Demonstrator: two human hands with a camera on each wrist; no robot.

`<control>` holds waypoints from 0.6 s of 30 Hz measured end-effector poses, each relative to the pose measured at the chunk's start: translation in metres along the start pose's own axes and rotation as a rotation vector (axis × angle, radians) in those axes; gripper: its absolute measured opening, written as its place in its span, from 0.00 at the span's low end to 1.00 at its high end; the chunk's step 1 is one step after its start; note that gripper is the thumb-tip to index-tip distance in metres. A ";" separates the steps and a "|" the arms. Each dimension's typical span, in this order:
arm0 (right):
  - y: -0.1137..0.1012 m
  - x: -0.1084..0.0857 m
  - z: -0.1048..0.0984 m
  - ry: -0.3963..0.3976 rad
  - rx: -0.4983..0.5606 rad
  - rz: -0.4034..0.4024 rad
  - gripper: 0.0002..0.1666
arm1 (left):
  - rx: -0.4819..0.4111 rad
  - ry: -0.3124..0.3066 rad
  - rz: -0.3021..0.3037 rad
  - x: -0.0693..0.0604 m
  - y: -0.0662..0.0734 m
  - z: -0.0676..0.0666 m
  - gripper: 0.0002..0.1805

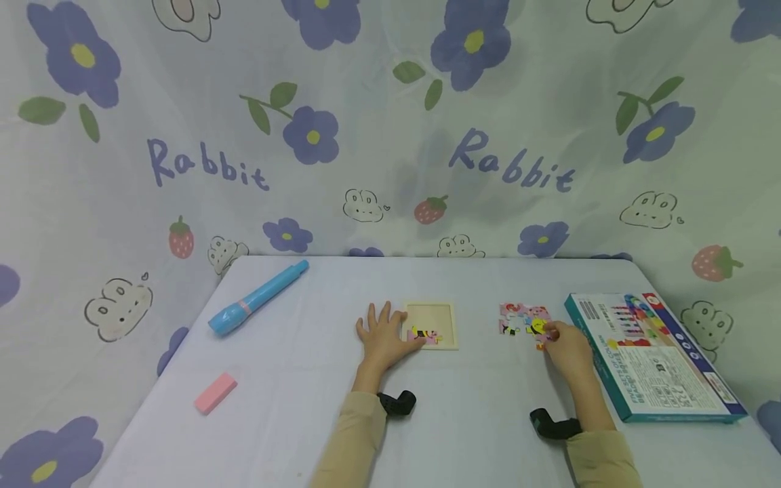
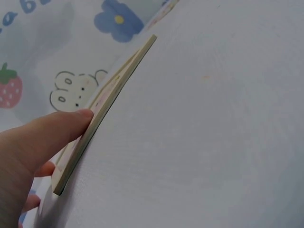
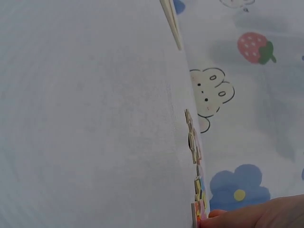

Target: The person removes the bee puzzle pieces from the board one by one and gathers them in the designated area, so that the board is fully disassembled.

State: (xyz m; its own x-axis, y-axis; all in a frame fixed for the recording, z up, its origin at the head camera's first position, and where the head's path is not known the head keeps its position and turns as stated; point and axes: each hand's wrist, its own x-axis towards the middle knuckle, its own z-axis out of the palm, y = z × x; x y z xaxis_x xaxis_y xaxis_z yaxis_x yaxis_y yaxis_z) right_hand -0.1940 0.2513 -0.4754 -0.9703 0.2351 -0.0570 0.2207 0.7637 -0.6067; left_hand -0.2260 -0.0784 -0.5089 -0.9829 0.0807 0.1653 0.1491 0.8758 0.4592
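A shallow wooden puzzle tray (image 1: 448, 325) lies on the table with colourful jigsaw pieces (image 1: 432, 335) along its front side. My left hand (image 1: 383, 342) has its fingers spread at the tray's left side; in the left wrist view the thumb (image 2: 66, 130) rests on the tray's edge (image 2: 114, 102). To the right lies a group of loose puzzle pieces (image 1: 511, 318), pink, white and yellow. At their front right, my right hand (image 1: 570, 349) pinches a puzzle piece (image 1: 539, 346), partly hidden by the fingers. The right wrist view catches this orange-red piece (image 3: 195, 214) edge-on at the fingertips.
Right of the right hand lies a flat teal-edged box (image 1: 659, 359). A blue, torch-shaped object (image 1: 259, 296) rests at the back left, and a pink block (image 1: 215, 393) nearer the front left. A printed cloth (image 1: 366, 135) hangs behind the white table (image 1: 274, 420).
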 end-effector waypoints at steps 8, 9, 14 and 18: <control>0.000 -0.001 0.000 0.029 -0.016 0.010 0.18 | 0.009 -0.001 -0.002 0.000 0.000 0.004 0.37; 0.000 -0.001 0.000 0.044 -0.020 0.004 0.18 | 0.008 -0.003 -0.004 0.000 0.001 0.004 0.37; -0.017 -0.003 -0.002 0.093 -0.002 -0.122 0.19 | 0.003 0.003 -0.001 0.001 0.001 0.003 0.37; -0.046 -0.003 0.008 0.048 0.074 -0.291 0.18 | 0.000 0.005 -0.004 0.001 0.000 0.002 0.37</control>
State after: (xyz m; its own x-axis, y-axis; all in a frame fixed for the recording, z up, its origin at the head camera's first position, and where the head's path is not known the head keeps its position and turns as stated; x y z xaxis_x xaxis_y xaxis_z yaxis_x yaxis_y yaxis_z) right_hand -0.2020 0.2111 -0.4538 -0.9856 0.0424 0.1639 -0.0751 0.7578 -0.6481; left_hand -0.2274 -0.0769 -0.5107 -0.9830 0.0745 0.1678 0.1449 0.8760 0.4599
